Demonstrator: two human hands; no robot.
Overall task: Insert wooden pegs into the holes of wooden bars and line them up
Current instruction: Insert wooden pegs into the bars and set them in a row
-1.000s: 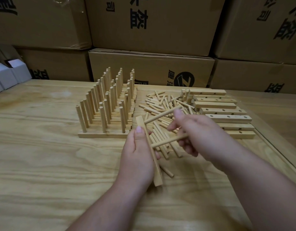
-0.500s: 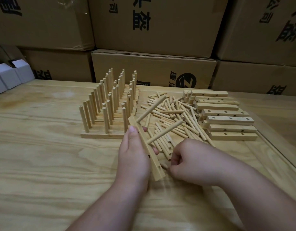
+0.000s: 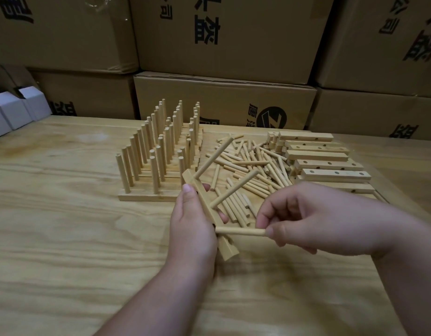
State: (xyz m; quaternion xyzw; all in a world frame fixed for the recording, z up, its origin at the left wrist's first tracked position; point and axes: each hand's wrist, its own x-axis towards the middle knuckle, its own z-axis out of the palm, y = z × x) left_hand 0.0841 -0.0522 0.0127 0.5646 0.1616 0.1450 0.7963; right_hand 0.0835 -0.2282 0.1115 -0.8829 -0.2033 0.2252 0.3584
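We hold a bar (image 3: pixel 207 209) tilted on edge in our left hand (image 3: pixel 192 226), just above the desk (image 3: pixel 64 238), its far end pointing at the finished rows. Two pegs already stand out of it: the far peg (image 3: pixel 213 157) and the middle peg (image 3: pixel 234 189), both angled up to the right. The third peg (image 3: pixel 240 231) lies nearly level, its left tip touching the bar near the last hole; whether it has entered the hole we cannot tell.

To seat it well, we judge that the peg should be brought square to the bar's face so it runs parallel with the other two, then pushed straight along its own axis while the left hand braces from behind. A skewed push could jam it or leave it leaning.

Our left hand wraps the bar, thumb along the near face and fingertips showing past the far side. Our right hand (image 3: pixel 306 219) comes in from the right, wrist raised, pinching the peg's outer end between thumb and forefinger, the other fingers loosely curled.

Behind the bar stand the finished rows (image 3: pixel 158 151) of pegged bars, beside them a loose peg pile (image 3: pixel 253 163), then a stack of empty bars (image 3: pixel 326 161). Cardboard boxes (image 3: pixel 224 103) line the back.
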